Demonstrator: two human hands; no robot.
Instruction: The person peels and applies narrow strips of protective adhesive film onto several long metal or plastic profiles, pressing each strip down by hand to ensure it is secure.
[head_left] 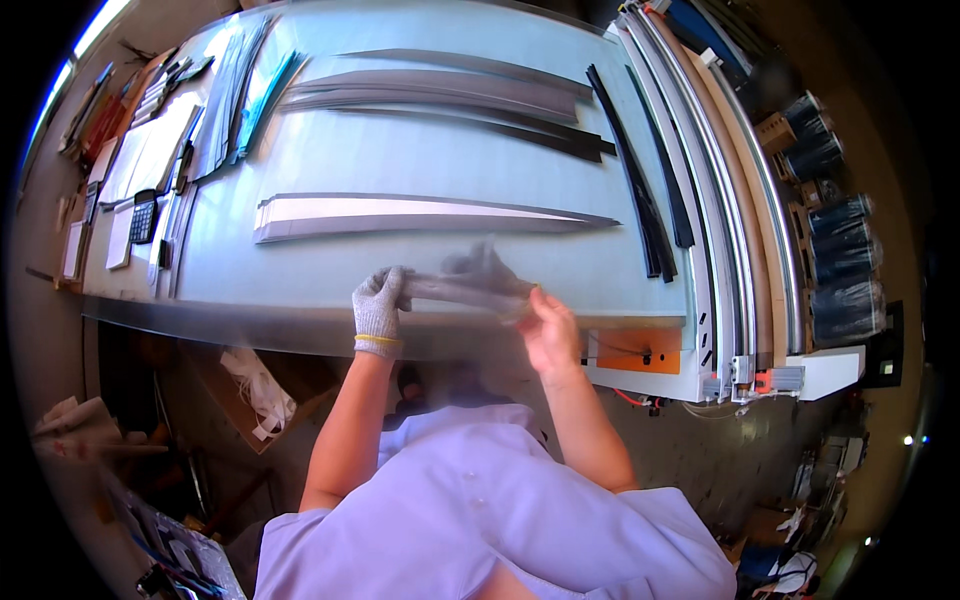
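Note:
Between my two hands, over the table's near edge, stretches a thin grey strip of sheet material [455, 289], blurred and partly see-through at its raised fold. My left hand [377, 308], in a light grey knitted glove with a yellow cuff, is closed on its left end. Bare, my right hand [551, 330] pinches the right end between thumb and fingers. Just beyond them lies a long tapering stack of strips [400, 215], pale in the middle with grey edges. Farther back rests a bundle of grey strips [440, 93], with black strips [500, 128] along its near side.
Long black strips [632, 180] lie at the table's right, beside a machine with metal rollers [735, 190]. Blue-green strips [265, 105], a calculator [144, 217] and papers occupy the left. A cardboard box [262, 395] with white scraps stands below the pale glass-like tabletop [330, 270].

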